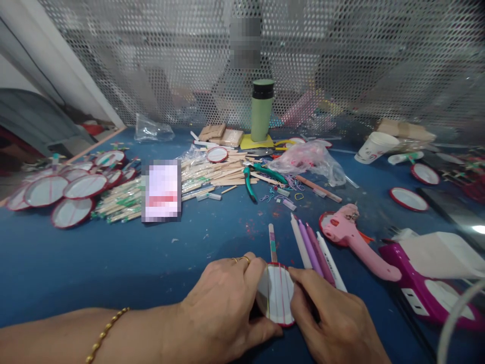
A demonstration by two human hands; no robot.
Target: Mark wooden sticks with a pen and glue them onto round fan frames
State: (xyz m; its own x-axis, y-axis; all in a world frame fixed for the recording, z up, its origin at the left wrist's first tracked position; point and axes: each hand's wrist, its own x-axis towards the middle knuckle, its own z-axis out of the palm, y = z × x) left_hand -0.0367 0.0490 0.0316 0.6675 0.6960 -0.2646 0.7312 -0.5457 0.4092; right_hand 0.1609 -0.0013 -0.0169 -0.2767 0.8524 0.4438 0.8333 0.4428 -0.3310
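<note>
Low in the head view, a small white disc (281, 298) with a red rim lies between my two hands. Thin lines run down its face, some pinkish and one yellowish, and a flat wooden stick (272, 242) with coloured bands juts from its far edge. My left hand (227, 298) grips the disc's left side, fingers at the top and thumb near the bottom rim. On the right edge, my right hand (333, 313) presses with bent fingers and thumb. Several markers (314, 247) in white, purple and mauve lie just beyond my right hand.
A pink hot glue gun (364, 247) lies right, beside a magenta power strip (413, 303). Wooden sticks (231, 172), green-handled pliers (250, 184) and a plastic bag (308, 162) spread behind. Red-rimmed discs (49, 191) pile left; a green tumbler (262, 114) stands near the perforated metal screen (170, 60).
</note>
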